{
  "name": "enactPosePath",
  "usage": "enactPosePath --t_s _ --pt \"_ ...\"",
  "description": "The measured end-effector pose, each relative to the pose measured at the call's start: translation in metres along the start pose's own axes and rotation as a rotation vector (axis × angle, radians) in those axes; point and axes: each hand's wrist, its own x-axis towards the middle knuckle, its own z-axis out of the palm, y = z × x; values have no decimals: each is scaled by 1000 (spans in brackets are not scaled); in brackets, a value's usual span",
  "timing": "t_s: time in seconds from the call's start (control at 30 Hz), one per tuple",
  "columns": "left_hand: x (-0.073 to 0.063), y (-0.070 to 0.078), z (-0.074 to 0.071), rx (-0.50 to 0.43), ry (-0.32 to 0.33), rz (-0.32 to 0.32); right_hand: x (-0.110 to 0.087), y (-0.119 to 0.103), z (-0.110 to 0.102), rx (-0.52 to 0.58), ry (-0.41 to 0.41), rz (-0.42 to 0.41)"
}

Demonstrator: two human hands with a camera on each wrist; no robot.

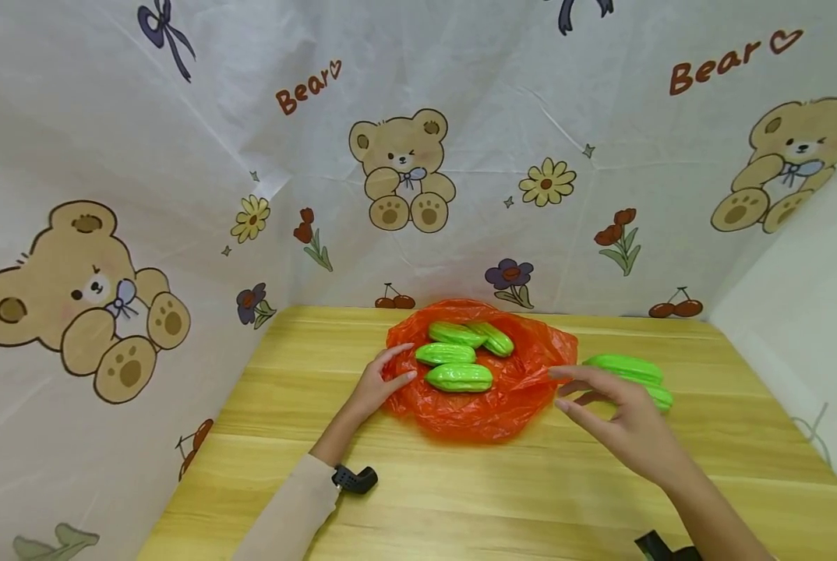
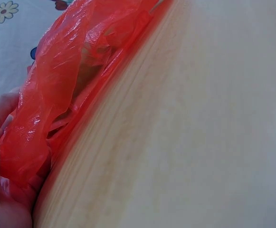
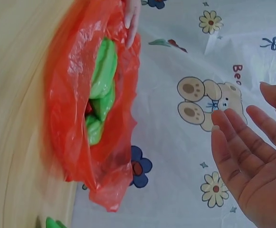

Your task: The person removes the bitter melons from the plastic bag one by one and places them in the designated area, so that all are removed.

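A red plastic bag (image 1: 453, 421) lies wide open on the table, with several glossy green ridged fruits (image 1: 459, 378), like star fruits, inside it. At the bag's left rim, my left hand (image 1: 372, 389) holds the thin plastic; red film partly covers its fingers in the left wrist view. My right hand (image 1: 625, 428) hovers by the bag's right edge, fingers spread and loosely bent. Its palm holds nothing in the right wrist view. Just beyond this hand, two more green fruits (image 1: 625, 366) lie on the table, partly hidden behind it.
The wooden table (image 1: 460, 499) meets a white cloth backdrop (image 1: 489, 93) printed with bears and flowers behind and at the left. A white panel (image 1: 811, 312) borders the right side, with a thin cord (image 1: 821, 436) near it.
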Motion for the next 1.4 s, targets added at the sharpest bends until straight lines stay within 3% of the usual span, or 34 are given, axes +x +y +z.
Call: enactPosePath --t_s 0.57,0.93,1.17,1.4 --pt "1 -1 0 -25 -17 -14 22 1 34 73 -53 -42" --pt "1 -3 -2 5 2 15 39 8 59 104 -89 34" --pt "1 -4 0 -1 -6 8 50 24 67 124 -103 78" --pt "1 -2 -1 -3 -5 8 63 37 75 163 -107 183"
